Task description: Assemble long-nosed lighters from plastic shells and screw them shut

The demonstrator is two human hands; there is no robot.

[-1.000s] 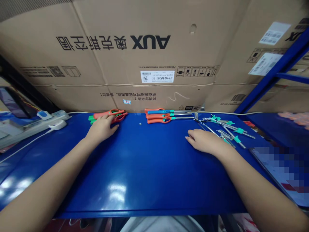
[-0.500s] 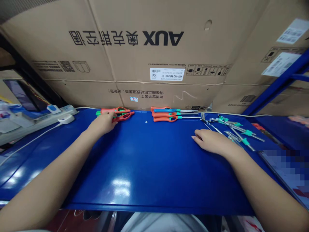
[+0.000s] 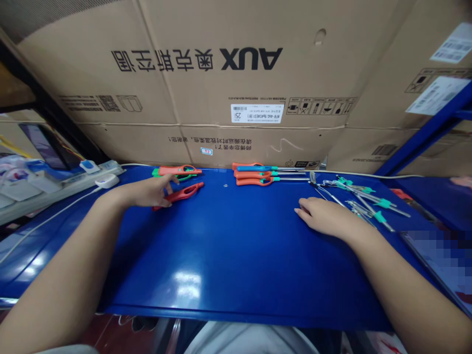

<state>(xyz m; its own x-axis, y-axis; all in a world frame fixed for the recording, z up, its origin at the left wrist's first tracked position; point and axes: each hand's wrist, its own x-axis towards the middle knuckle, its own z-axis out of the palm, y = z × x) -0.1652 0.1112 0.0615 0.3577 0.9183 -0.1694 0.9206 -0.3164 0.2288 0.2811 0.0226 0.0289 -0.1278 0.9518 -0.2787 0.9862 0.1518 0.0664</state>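
Observation:
My left hand [image 3: 149,192] is closed round an orange lighter handle [image 3: 182,192] and holds it just off the blue table [image 3: 221,246], a little in front of the other orange and green handles [image 3: 177,171] at the back left. My right hand [image 3: 324,216] lies flat and open on the table with nothing in it, beside a heap of metal rods with teal collars [image 3: 363,199]. Three assembled orange and blue lighters [image 3: 258,174] lie side by side at the back middle.
Large cardboard boxes [image 3: 236,83] stand as a wall right behind the table. A white power strip [image 3: 66,179] with plugs and a cable lies at the left. A blue shelf frame [image 3: 424,132] rises at the right, and a blurred flat item [image 3: 442,260] lies near my right forearm.
My left hand has taken one orange handle from the back-left pile and drawn it toward me. My right hand has stayed flat in place. The camera has shifted slightly.

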